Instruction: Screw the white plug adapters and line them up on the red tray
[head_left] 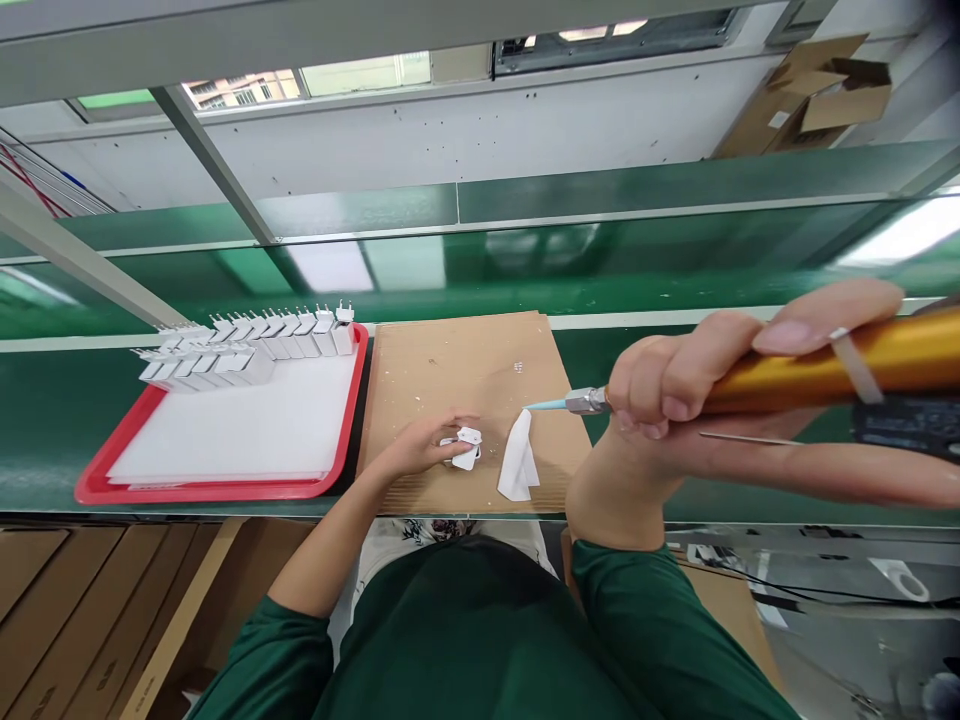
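Note:
My left hand (431, 445) is closed around small white plastic pieces (466, 455), which look like parts of a plug adapter, low over the cardboard sheet (420, 360). My right hand (675, 385), raised close to the camera, grips a gold pen-shaped tool (780, 380). It has a silver collet and a light blue tip pointing left. A black lever switch (907, 425) sits at its underside, and a white cable tie circles the body. In the picture the tip meets the top of a white folded cloth (519, 465); whether they touch I cannot tell.
On the left, a red tray (352, 420) with a white liner holds several white plug adapters (300, 330) in rows, prongs up. Small bits (518, 367) lie on the cardboard. A green ledge runs behind. Cardboard boxes (90, 620) stand below left; an open carton (810, 100) is at the back right.

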